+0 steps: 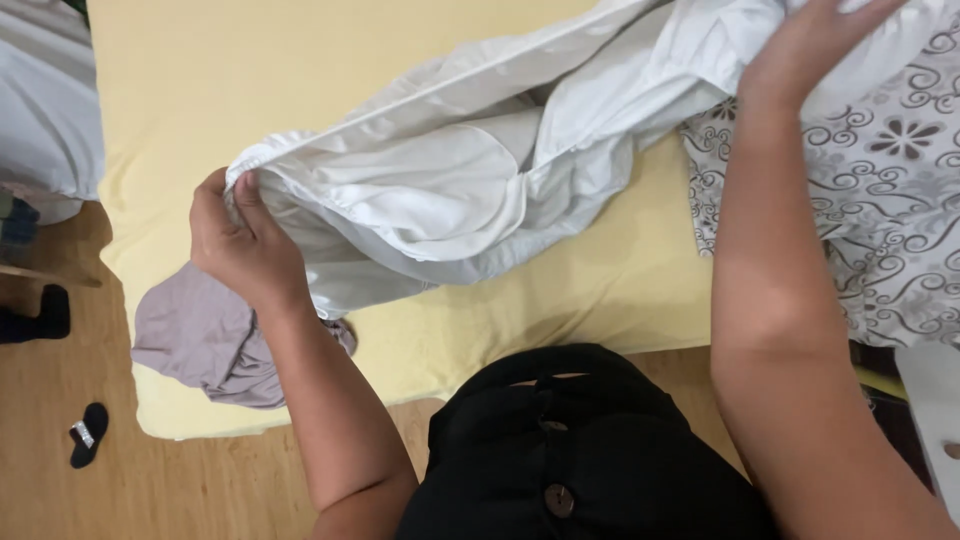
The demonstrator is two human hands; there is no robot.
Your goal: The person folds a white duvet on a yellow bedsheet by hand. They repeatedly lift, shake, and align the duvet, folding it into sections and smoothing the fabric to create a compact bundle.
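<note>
A grey cloth [200, 340] is lying crumpled at the near left corner of the yellow mattress [300, 90]. The left hand [240, 245] is pinching the hem of a white sheet [450, 180] stretched above the mattress, while the right hand [800, 50] is gripping its far end beside a patterned fabric [900, 200].

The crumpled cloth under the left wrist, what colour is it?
Pale mauve-grey cloth, clearest in the head view.
</note>
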